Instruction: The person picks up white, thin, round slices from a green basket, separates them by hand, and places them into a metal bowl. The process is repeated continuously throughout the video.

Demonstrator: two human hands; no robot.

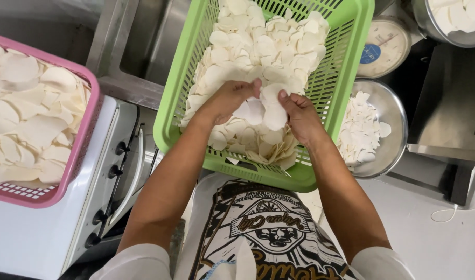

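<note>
A green plastic basket in front of me is heaped with several thin white chip-like slices. Both my hands are over its near half. My left hand and my right hand together pinch a small stack of white slices between fingers and thumbs, just above the pile. My forearms reach in from below, over a printed apron.
A pink basket full of larger white slices rests on a white oven with black knobs at left. A metal bowl of white slices sits at right, a round scale dial behind it, another steel bowl top right.
</note>
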